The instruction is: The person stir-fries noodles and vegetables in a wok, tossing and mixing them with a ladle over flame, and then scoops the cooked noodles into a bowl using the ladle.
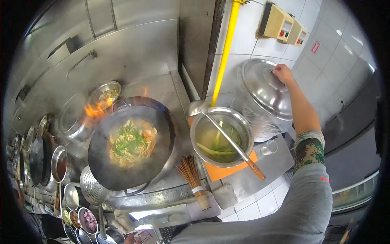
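At the far left, a row of pans stands beside the stove, with small bowls of chopped food at the near left. Next comes a strainer, its round head just beside the wok, where noodles with greens steam; flames show at the wok's far left side. At the near edge, a small part of what looks like the left hand shows, well apart from the lid; I cannot tell whether its fingers are spread or closed. Right of the wok lie a bamboo brush and, farther off, a metal bowl of greens in liquid with a ladle across it, its wooden handle pointing near and right.

At the far right, the right hand pinches the top handle of the round lid. The lid sits above crumpled plastic, most of its dome lying left of and nearer than the grip; the right arm reaches it from the near right.
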Demonstrator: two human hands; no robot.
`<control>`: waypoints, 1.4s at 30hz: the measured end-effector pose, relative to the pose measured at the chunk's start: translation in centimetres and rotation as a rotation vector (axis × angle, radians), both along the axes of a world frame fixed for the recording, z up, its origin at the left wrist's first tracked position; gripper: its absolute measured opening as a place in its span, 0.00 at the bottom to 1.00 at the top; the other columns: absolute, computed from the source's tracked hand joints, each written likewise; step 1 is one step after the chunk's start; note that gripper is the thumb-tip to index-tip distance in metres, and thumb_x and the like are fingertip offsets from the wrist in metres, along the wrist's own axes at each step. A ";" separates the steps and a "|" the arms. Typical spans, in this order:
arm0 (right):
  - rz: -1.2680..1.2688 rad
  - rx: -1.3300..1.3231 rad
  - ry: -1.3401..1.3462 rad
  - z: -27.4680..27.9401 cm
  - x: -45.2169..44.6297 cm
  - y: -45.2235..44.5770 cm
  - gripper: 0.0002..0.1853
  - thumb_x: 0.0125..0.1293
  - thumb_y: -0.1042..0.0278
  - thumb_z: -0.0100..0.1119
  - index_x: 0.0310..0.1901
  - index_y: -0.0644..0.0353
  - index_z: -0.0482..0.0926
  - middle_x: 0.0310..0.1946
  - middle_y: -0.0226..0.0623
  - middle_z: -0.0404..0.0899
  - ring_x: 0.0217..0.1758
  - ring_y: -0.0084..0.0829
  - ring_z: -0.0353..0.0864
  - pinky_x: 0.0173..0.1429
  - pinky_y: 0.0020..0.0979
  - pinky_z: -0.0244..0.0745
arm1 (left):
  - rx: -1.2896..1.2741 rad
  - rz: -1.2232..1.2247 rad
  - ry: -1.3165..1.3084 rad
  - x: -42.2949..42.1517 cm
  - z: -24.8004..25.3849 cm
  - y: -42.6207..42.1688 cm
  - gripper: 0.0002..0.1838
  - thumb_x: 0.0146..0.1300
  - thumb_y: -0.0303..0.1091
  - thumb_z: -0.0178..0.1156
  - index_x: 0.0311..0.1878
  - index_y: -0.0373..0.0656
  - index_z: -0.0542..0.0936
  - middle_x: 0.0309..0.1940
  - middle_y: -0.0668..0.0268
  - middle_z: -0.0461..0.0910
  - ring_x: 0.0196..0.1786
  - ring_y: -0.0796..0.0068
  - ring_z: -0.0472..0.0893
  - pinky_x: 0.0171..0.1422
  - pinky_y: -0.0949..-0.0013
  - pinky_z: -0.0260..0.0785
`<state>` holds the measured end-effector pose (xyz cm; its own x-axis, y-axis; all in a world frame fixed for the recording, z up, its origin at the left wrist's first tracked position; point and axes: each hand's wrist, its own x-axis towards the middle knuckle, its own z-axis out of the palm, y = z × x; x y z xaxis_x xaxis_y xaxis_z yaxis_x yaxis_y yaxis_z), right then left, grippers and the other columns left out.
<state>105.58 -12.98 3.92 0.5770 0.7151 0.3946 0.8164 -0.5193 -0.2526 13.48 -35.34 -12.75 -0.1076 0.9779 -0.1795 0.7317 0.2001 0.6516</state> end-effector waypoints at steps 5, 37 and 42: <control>-0.007 -0.027 0.031 -2.3 0.5 -0.1 0.15 0.60 0.61 0.73 0.44 0.60 0.85 0.43 0.47 0.88 0.49 0.47 0.87 0.57 0.42 0.80 | 0.026 -0.058 -0.036 0.3 -0.6 0.1 0.14 0.74 0.26 0.58 0.60 0.38 0.82 0.54 0.54 0.85 0.57 0.58 0.84 0.58 0.59 0.77; 0.522 -0.424 0.786 -13.3 -55.6 5.7 0.28 0.78 0.68 0.51 0.76 0.57 0.59 0.33 0.37 0.76 0.18 0.26 0.72 0.19 0.33 0.70 | 0.538 -0.438 -0.127 1.9 5.5 11.5 0.14 0.61 0.30 0.73 0.50 0.40 0.86 0.53 0.55 0.85 0.57 0.49 0.82 0.61 0.52 0.74; 0.610 -0.603 1.215 -11.9 -56.7 2.5 0.29 0.78 0.68 0.51 0.78 0.49 0.58 0.33 0.32 0.74 0.20 0.23 0.72 0.18 0.31 0.69 | 0.610 -0.435 -0.040 5.6 4.7 13.9 0.19 0.61 0.33 0.73 0.55 0.41 0.84 0.61 0.54 0.80 0.63 0.50 0.78 0.66 0.52 0.69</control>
<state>48.86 -10.47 -7.97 -0.1134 0.8385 -0.5330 0.3943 -0.4545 -0.7988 19.05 -21.45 -8.04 0.3069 0.8575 0.4128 0.6352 -0.5076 0.5821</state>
